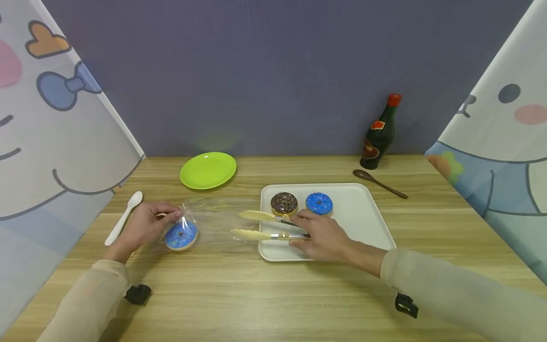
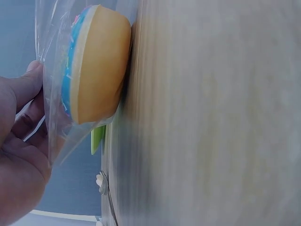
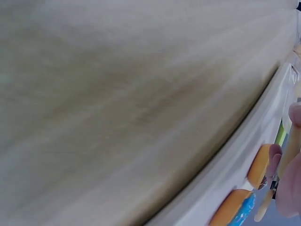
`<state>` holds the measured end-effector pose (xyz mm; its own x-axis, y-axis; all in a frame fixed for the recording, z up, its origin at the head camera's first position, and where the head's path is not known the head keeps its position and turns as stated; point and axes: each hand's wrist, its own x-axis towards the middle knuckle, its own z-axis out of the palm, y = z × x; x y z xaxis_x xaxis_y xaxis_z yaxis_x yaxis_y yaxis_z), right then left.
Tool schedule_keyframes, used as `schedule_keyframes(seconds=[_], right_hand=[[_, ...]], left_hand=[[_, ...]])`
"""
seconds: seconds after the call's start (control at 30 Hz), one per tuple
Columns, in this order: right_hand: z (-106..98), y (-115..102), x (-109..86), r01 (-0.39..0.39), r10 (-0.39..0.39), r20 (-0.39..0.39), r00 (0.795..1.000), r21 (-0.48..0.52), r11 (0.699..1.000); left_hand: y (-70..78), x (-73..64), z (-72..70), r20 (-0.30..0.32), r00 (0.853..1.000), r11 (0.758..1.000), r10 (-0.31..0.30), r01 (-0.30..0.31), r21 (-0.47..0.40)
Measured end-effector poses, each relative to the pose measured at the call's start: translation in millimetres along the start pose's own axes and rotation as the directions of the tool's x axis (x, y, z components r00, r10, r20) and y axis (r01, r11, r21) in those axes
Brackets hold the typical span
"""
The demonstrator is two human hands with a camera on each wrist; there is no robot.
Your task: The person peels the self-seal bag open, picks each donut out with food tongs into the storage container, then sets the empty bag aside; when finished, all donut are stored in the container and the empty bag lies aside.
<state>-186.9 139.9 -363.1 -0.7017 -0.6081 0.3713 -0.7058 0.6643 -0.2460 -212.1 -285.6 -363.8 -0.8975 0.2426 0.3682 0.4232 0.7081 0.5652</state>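
Note:
My left hand (image 1: 151, 223) pinches the edge of a clear plastic bag (image 1: 213, 228) lying on the table at the left. Inside it sits a blue-frosted donut (image 1: 181, 235) with sprinkles; the left wrist view shows its tan side (image 2: 103, 66) close against the table. With thumb and fingers my right hand (image 1: 322, 235) grips a pair of tongs (image 1: 278, 235), whose two cream tips stand apart over the bag's right part and the tray's edge. Beyond that hand, a chocolate donut (image 1: 284, 203) and another blue donut (image 1: 319, 203) rest on a white tray (image 1: 363, 228).
A green plate (image 1: 208, 171) lies at the back left. Left of my left hand is a white spoon (image 1: 124, 218). At the back right stands a dark green bottle (image 1: 379, 135) with a red cap, and a brown wooden spoon (image 1: 380, 184) lies in front of it.

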Motion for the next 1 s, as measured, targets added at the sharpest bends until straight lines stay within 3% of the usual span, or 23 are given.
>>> schedule_keyframes(seconds=[0.3, 0.7, 1.0], right_hand=[[11.3, -9.9, 28.4, 0.03, -0.029, 0.118, 0.993, -0.007, 1.0], [21.2, -21.2, 55.9, 0.102, -0.098, 0.168, 0.981, -0.013, 0.995], [28.1, -25.8, 70.7, 0.1, -0.095, 0.227, 0.969, -0.011, 0.995]], left_hand=[[0.9, -1.9, 0.7, 0.01, 1.0, 1.0, -0.003, 0.003, -0.028], [5.5, -0.1, 1.1, 0.002, 1.0, 0.999, 0.014, -0.014, -0.029], [4.7, 0.3, 1.3, 0.012, 1.0, 0.997, 0.022, -0.021, -0.073]])
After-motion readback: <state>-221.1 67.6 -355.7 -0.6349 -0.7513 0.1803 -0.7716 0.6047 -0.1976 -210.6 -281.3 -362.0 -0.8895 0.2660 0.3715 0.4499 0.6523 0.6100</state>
